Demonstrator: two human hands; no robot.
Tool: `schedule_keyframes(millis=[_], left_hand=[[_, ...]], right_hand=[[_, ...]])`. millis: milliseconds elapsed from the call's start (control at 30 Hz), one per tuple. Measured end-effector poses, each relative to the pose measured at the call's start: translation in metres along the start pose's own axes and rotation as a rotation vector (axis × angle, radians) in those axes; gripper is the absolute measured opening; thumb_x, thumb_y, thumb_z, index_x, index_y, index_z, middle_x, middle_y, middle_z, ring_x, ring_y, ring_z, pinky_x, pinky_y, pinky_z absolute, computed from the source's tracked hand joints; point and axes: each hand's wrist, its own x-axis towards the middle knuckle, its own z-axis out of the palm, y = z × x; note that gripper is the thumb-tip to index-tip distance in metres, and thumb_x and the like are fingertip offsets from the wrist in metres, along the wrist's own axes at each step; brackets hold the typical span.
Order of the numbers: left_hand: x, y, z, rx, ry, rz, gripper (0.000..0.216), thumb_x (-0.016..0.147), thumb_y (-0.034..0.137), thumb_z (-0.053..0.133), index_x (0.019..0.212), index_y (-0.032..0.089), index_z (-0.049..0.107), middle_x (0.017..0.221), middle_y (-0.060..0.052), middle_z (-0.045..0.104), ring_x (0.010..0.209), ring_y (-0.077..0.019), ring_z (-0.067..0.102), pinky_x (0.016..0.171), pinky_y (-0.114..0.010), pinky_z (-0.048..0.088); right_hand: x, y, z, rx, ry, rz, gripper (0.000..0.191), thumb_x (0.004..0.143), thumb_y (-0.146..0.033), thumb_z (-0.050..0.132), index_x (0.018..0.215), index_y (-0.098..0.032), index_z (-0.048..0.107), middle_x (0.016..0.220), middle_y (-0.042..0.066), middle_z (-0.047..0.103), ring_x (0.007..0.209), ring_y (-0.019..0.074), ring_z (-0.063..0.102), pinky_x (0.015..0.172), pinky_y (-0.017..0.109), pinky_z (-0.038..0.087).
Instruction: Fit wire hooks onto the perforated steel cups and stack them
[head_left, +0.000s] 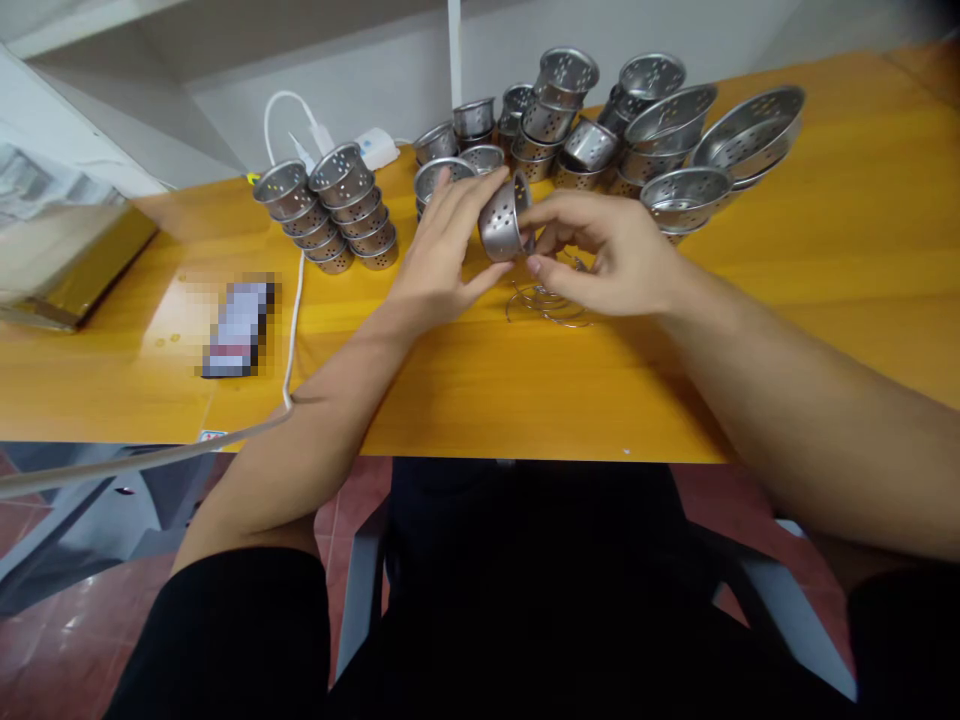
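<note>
My left hand (pixel 442 255) is closed round a small perforated metal cup (pixel 502 220), tipped on its side above the orange table (pixel 525 390). My right hand (pixel 607 250) meets it from the right, fingers pinched at the cup's open mouth; what the fingertips hold is hidden. Thin wire rings (pixel 547 305) lie on the table just under both hands.
Two leaning stacks of perforated cups (pixel 330 205) stand at the back left. More cups and wide perforated bowls (pixel 675 140) are heaped at the back right. A white cable (pixel 292 330) and charger (pixel 375 148) cross the left side, beside a blurred phone (pixel 240 328) and a box (pixel 67 270).
</note>
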Motion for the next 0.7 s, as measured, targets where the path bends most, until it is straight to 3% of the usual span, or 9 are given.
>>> schedule_keyframes(millis=[133,267,467,600,700], left_hand=[[0.001,-0.005,-0.001,0.066,-0.004,0.033,0.085,0.114,0.055,0.075,0.191,0.042,0.042,0.19,-0.011,0.063,0.185,-0.0391,0.055,0.169,-0.067,0.014],[0.002,-0.015,0.003,0.049,-0.008,0.068,0.086,0.112,0.054,0.076,0.19,0.042,0.042,0.19,-0.011,0.061,0.187,-0.0427,0.052,0.168,-0.071,0.011],[0.002,-0.021,0.011,0.061,0.021,0.138,0.08,0.114,0.048,0.072,0.189,0.044,0.043,0.187,-0.01,0.063,0.185,-0.0416,0.053,0.168,-0.074,0.007],[0.004,-0.02,0.011,0.068,0.017,0.153,0.076,0.113,0.044,0.072,0.186,0.045,0.047,0.184,-0.01,0.065,0.184,-0.0408,0.054,0.168,-0.073,0.009],[0.004,-0.02,0.011,0.072,0.004,0.14,0.077,0.112,0.041,0.073,0.185,0.045,0.047,0.184,-0.009,0.064,0.184,-0.0412,0.054,0.168,-0.075,0.008]], right_hand=[[0.006,-0.006,0.0,-0.032,0.038,0.065,0.034,0.113,-0.072,0.087,0.109,-0.039,0.09,0.107,0.008,0.077,0.09,0.0336,0.072,0.081,0.055,0.068],[0.009,-0.008,-0.003,0.002,0.002,0.17,0.047,0.106,-0.085,0.09,0.104,-0.039,0.086,0.106,0.008,0.073,0.089,0.0338,0.067,0.078,0.054,0.065],[0.012,-0.002,-0.006,0.017,0.038,0.206,0.072,0.103,-0.102,0.084,0.094,-0.031,0.075,0.094,0.006,0.065,0.081,0.0281,0.058,0.073,0.048,0.049],[0.013,-0.003,-0.008,0.108,-0.043,0.278,0.077,0.099,-0.106,0.085,0.096,-0.031,0.072,0.087,0.003,0.066,0.074,0.0244,0.051,0.067,0.044,0.043],[0.012,-0.005,-0.009,0.162,-0.077,0.288,0.076,0.096,-0.105,0.089,0.096,-0.031,0.073,0.087,0.002,0.066,0.073,0.023,0.053,0.068,0.044,0.047]])
